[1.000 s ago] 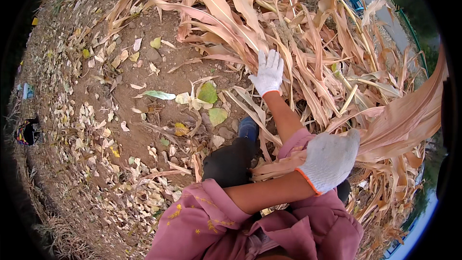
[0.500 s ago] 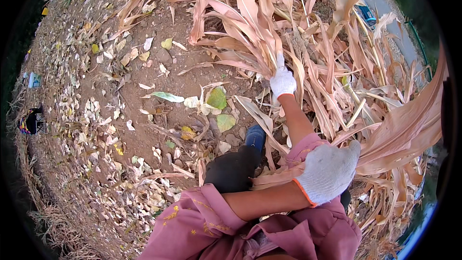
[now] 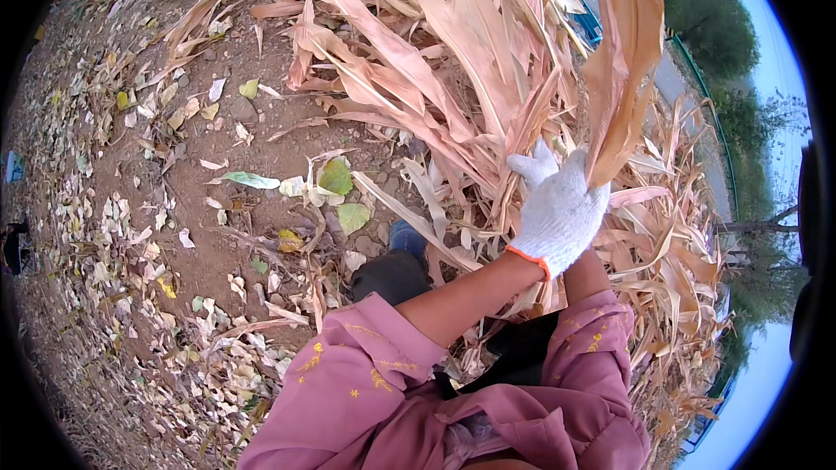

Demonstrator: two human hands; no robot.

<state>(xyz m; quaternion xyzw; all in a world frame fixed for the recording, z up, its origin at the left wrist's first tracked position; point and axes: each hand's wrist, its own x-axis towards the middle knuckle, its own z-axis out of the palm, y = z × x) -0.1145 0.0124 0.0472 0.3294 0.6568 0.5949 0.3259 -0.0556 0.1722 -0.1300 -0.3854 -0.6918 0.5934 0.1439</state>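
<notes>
left hand (image 3: 557, 209): white glove, fingers wrapped on dry corn stalks (image 3: 453, 96), steadying the bundle right of centre | right hand: behind the left, fingers' state cannot be told | stalks heaped far and right, over leaf-strewn soil (image 3: 174, 235)

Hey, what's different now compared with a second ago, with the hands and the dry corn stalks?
The far gloved hand, stretched into the dry corn stalks a second ago, has pulled back out of sight behind the near gloved hand, which rose to a broad dry leaf; which arm is which isn't clear. The green leaves on the dirt and the dark shoe stayed put.
</notes>
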